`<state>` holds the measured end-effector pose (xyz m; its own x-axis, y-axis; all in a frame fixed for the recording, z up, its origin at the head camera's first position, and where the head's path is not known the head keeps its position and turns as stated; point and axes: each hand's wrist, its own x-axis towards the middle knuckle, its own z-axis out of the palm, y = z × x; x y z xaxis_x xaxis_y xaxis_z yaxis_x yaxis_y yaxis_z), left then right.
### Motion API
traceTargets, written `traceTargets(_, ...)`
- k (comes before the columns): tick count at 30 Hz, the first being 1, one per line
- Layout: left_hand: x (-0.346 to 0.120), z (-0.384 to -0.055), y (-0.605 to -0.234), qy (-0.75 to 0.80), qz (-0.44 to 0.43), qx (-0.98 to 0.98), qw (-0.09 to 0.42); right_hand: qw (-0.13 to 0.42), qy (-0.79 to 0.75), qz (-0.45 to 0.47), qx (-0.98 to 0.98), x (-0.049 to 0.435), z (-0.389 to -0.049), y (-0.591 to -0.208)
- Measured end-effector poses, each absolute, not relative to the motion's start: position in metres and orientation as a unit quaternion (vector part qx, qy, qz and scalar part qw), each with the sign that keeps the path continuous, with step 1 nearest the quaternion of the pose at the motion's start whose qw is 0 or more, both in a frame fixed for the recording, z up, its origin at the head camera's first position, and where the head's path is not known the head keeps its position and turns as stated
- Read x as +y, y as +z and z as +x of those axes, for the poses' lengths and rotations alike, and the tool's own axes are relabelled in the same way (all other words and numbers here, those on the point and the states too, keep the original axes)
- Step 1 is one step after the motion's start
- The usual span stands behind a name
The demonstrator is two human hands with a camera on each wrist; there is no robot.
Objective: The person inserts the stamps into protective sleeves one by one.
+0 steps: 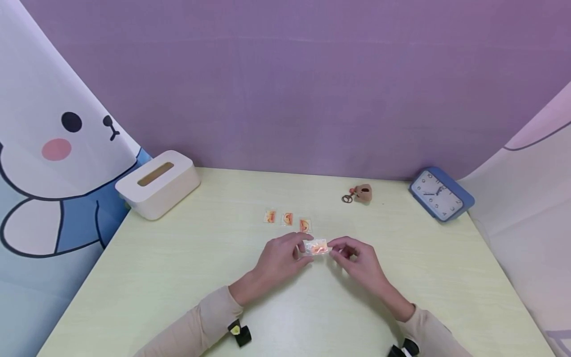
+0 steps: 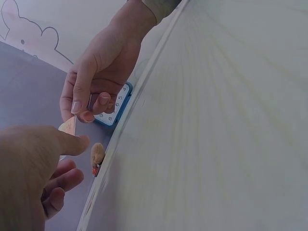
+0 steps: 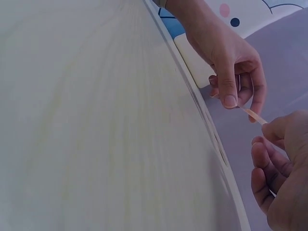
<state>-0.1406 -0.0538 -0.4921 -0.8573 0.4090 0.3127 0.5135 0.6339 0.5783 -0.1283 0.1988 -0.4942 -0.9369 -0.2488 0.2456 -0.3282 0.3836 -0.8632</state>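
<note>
A small clear plastic packet (image 1: 317, 247) with an orange-red print is held up between both hands, over the table's middle. My left hand (image 1: 282, 257) pinches its left end between thumb and fingers. At the opposite end, my right hand (image 1: 360, 262) pinches the edge with thumb and index finger, the other fingers curled in. From the right wrist, the packet (image 3: 255, 116) appears nearly edge-on, a thin strip stretched between the two hands. Just beyond them, three similar orange packets lie in a row: a left one (image 1: 269, 216), a middle one (image 1: 287, 218) and a right one (image 1: 305, 225).
On the pale wooden table (image 1: 178, 277), a white tissue box (image 1: 156, 186) stands at the back left. A brown plush keychain (image 1: 363, 194) with a dark ring lies at the back right. Beyond it, a blue clock (image 1: 441, 194) leans near the right edge. A purple backdrop (image 1: 294, 99) rises behind.
</note>
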Motion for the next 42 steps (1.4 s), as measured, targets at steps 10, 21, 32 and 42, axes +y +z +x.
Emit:
traceTargets(10, -0.055, -0.141, -0.491, -0.350, -0.254, -0.898, 0.085, 0.054, 0.520, 0.161, -0.837, 0.200, -0.129, -0.494)
traceTargets(21, -0.052, -0.141, -0.491, -0.353, -0.264, -0.894, 0.084, 0.046, 0.535, 0.186, -0.823, 0.198, -0.127, -0.495)
traceTargets(32, -0.053, -0.140, -0.491, -0.362, -0.260, -0.890, 0.093, 0.041, 0.546, 0.168, -0.819, 0.197, -0.129, -0.493)
traceTargets(42, -0.050, -0.138, -0.492, -0.369, -0.262, -0.887, 0.094, 0.008, 0.563, 0.155, -0.812, 0.188, -0.129, -0.492)
